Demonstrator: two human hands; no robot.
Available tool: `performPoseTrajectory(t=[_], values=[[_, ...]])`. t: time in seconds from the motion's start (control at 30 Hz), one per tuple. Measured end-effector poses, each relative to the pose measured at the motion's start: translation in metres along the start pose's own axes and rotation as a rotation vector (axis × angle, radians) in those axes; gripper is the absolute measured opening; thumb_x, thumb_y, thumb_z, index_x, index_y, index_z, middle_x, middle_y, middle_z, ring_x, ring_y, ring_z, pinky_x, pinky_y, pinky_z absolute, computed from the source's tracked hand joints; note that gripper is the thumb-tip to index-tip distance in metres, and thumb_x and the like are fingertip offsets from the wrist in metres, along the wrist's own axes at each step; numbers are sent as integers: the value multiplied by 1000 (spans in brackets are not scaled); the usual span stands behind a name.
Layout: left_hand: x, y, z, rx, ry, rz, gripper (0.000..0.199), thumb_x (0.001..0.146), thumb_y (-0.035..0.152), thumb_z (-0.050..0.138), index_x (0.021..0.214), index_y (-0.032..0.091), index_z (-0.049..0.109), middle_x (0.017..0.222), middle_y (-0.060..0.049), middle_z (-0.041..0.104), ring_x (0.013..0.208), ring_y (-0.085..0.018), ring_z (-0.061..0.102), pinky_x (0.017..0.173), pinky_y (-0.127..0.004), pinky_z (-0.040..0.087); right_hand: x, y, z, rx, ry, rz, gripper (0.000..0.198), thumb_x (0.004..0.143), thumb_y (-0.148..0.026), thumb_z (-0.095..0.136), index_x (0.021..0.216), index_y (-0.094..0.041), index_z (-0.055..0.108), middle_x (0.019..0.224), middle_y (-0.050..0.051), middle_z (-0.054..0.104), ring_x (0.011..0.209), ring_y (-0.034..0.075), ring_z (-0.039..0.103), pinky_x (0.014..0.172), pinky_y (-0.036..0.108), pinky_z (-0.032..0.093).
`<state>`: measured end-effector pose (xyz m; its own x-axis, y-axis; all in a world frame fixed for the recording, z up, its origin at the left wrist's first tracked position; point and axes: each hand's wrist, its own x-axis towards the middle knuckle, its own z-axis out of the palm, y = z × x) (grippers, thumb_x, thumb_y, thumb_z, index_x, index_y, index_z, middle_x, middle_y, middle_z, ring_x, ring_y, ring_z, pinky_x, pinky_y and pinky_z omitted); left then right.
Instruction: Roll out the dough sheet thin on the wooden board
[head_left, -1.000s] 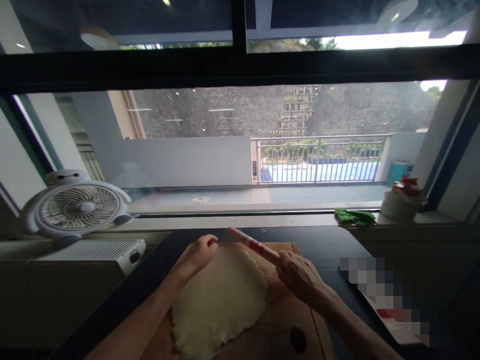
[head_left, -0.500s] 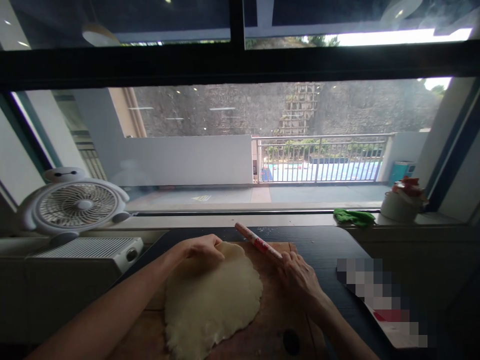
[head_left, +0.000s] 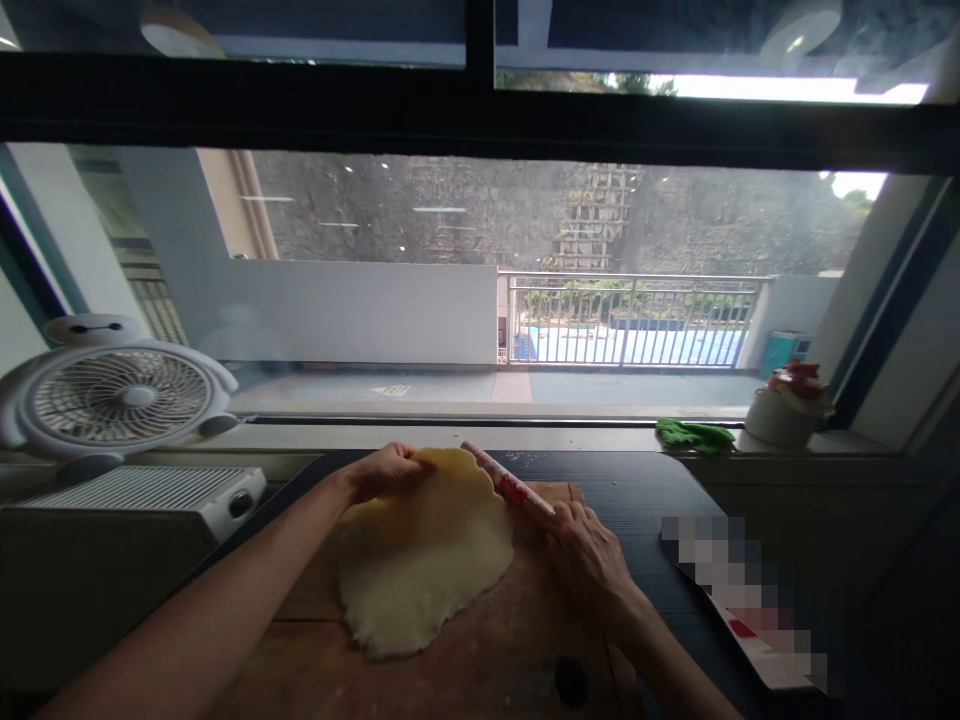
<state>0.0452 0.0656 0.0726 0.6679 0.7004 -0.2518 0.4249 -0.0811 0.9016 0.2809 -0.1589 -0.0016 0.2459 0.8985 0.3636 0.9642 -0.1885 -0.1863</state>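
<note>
Head view: the dough sheet (head_left: 427, 590) lies on the wooden board (head_left: 480, 685), its far edge raised off the wood by the person's left hand (head_left: 388, 472), which pinches that edge near its far left corner. The right hand (head_left: 589, 545) is wrapped round the near end of the rolling pin (head_left: 517, 490), which slants away along the sheet's far right side.

The flattening looks well along — the dough is already one broad, thin-seeming piece — but the outline is uneven and the near rim ragged, so an even shape seems not yet reached. The lifted edge is not yet laid flat either.

The left fingertips are lost against the dough, and the underside cannot be seen. Whether the pin touches the sheet is hard to tell. The right palm hides the pin's near end; both forearms run out of frame. A dark round spot (head_left: 571, 681) on the board could be a hole or a mark, and a pixelated patch covers most of the flat object (head_left: 776, 668) on the right.
</note>
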Motion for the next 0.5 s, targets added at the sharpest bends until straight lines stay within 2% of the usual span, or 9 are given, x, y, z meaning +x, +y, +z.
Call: performPoseTrajectory(t=[0.07,0.13,0.2,0.27,0.33,0.43,0.5], values=[[10,-5,-8,22,36,-51,45,60,44,71,89,9,66,78,-7,70,64,-19,64,56,-25,48,0,1,1,-5,5,-5,11,86,-23,44,94,-21,51,95,5,57,90,19,52,72,27,38],[17,-9,-17,127,64,-181,46,56,46,73,82,7,67,67,-7,68,57,-20,62,48,-24,45,0,2,3,-8,17,-5,11,85,-23,45,95,-21,51,95,4,56,90,19,52,73,27,38],[18,-13,-26,206,79,-312,47,51,49,75,73,8,67,60,-8,65,50,-20,60,41,-25,43,0,3,5,-5,28,-4,10,85,-24,45,94,-21,50,94,4,56,89,19,52,72,27,38],[11,-16,-31,210,65,-371,48,49,51,75,73,11,67,62,-8,66,50,-20,60,42,-26,44,-1,3,5,-1,34,-3,10,86,-24,44,93,-21,50,94,4,56,90,19,52,72,27,38],[-3,-18,-32,167,-1,-352,46,48,47,77,79,13,67,70,-8,69,57,-21,63,47,-27,47,-1,2,5,0,23,-5,9,86,-23,44,93,-22,51,95,4,56,90,18,52,72,26,38],[-33,-25,-22,37,-112,-240,46,49,37,78,88,15,67,85,-8,70,70,-22,65,58,-27,51,-2,1,2,12,3,-20,10,85,-22,45,93,-21,51,94,4,56,89,18,52,73,26,37],[-53,-37,-11,-42,-112,-172,44,56,38,74,94,17,66,92,-6,70,76,-21,65,63,-27,50,-2,1,0,28,10,-27,12,85,-21,44,95,-21,51,95,4,56,89,18,52,74,27,37]])
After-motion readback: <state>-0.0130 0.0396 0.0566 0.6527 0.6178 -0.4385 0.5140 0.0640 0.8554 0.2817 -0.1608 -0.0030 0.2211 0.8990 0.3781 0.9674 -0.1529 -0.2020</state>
